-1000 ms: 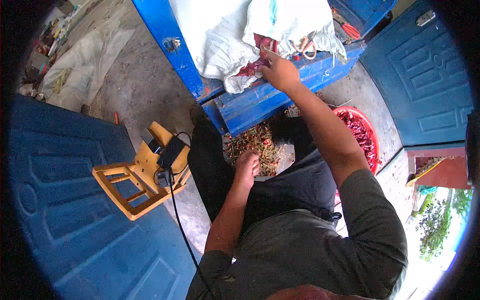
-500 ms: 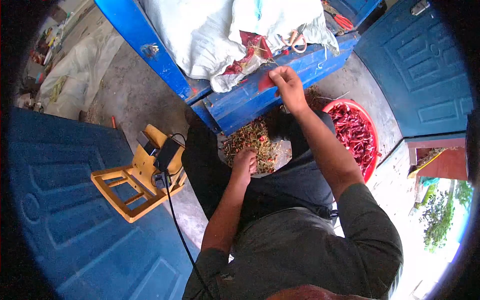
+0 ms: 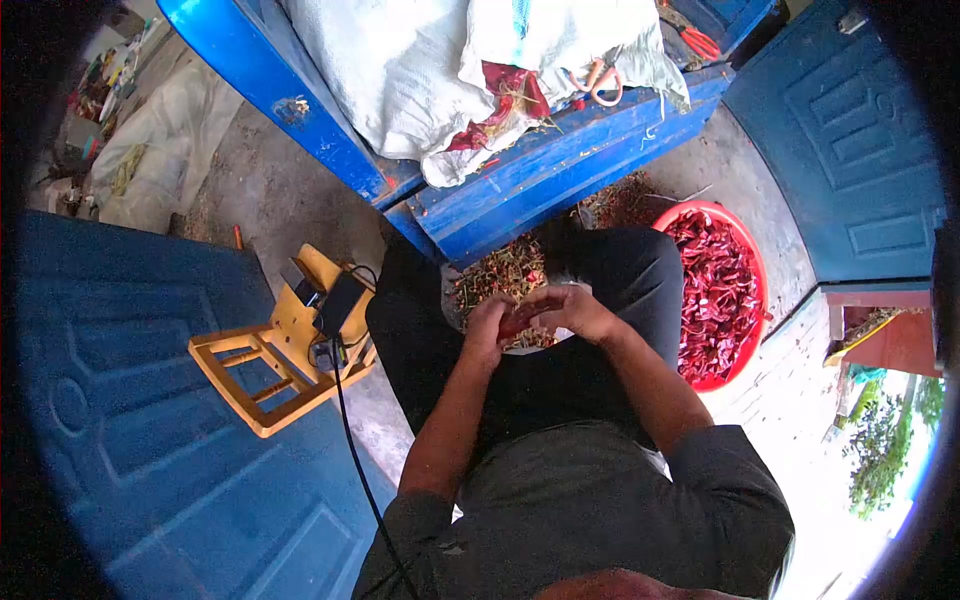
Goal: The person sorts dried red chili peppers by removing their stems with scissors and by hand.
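Over my lap, my left hand (image 3: pixel 487 328) and my right hand (image 3: pixel 574 311) are close together. Between them is a dark red dried chili (image 3: pixel 516 322), slightly blurred, with the fingers of both hands closed on it. Below the hands lies a heap of chili stems and scraps (image 3: pixel 492 277) in a container between my knees. A red tub (image 3: pixel 763 290) to the right is filled with dried red chilies (image 3: pixel 712 270). In front, a white woven sack (image 3: pixel 400 90) lies on a blue wooden surface (image 3: pixel 570 165), with red chilies (image 3: pixel 505 105) showing at its opening.
Scissors with pink handles (image 3: pixel 600 84) lie on the sack, and red-handled cutters (image 3: pixel 698 42) are farther right. A wooden chair (image 3: pixel 290 345) carrying a black device and cable stands at left. Blue doors (image 3: pixel 850 150) flank both sides. Scraps (image 3: pixel 620 200) litter the floor.
My right hand has come back from the sack's edge to my lap, bringing the red chili to my left hand. The left hand has stayed over the scraps.
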Available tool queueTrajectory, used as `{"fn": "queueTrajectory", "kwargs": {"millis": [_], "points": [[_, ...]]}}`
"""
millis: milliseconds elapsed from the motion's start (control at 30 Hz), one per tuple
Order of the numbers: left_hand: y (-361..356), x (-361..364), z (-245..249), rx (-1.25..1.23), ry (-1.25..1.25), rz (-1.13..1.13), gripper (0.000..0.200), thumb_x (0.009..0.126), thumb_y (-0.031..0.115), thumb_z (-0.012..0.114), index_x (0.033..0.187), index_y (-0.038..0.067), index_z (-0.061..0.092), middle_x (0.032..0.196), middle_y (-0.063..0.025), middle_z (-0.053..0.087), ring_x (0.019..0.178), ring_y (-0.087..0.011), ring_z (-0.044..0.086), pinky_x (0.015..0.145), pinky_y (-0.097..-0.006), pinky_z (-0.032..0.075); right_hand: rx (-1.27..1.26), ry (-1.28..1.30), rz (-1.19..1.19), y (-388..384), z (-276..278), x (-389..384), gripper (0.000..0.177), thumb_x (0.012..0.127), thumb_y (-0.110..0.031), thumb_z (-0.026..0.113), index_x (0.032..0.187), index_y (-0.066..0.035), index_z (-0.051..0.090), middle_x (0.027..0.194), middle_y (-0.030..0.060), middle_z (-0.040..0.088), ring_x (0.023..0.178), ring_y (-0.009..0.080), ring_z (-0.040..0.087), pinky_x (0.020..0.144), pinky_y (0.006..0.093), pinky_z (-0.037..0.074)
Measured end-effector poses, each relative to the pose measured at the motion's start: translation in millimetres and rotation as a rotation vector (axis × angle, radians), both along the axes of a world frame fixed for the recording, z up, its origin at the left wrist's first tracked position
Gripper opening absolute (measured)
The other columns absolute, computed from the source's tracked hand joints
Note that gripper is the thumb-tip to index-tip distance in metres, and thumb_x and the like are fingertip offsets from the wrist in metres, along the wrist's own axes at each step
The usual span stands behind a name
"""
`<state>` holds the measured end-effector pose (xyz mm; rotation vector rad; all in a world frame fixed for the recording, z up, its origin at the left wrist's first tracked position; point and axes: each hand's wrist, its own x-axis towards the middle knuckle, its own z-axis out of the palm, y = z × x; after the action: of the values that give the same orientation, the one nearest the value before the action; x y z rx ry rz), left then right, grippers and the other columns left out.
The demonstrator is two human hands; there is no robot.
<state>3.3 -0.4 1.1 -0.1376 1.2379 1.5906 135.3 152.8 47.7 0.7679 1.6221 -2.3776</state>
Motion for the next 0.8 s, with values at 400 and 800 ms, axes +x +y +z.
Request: {"fn": "queueTrajectory", "kwargs": {"millis": [400, 800], "points": [[-13, -14, -17, -0.068, -0.099, -0.024, 0.020, 0.098, 0.023, 0.049, 0.105, 0.007, 0.060, 0.091, -0.0073, 0.063, 0.080, -0.0193, 0.064, 0.068, -0.0347, 0.053, 0.646, 0.400, 0.332, -24, 8, -28, 0.034, 0.083, -0.020, 0.078, 0.114, -0.010, 0.069, 0.117, 0.0105, 0.068, 0.111, 0.0310, 0.062, 0.096, 0.0434, 0.049], [-4, -8, -35, -0.191, -0.029, -0.359, 0.034, 0.097, 0.039, 0.048, 0.103, 0.009, 0.064, 0.082, -0.0036, 0.063, 0.061, -0.0155, 0.059, 0.049, -0.0320, 0.046, 1.097, -0.047, 0.368, -35, -1, -36, 0.032, 0.079, -0.030, 0.072, 0.103, -0.009, 0.068, 0.098, 0.0154, 0.069, 0.093, 0.0358, 0.066, 0.079, 0.0473, 0.053]]}}
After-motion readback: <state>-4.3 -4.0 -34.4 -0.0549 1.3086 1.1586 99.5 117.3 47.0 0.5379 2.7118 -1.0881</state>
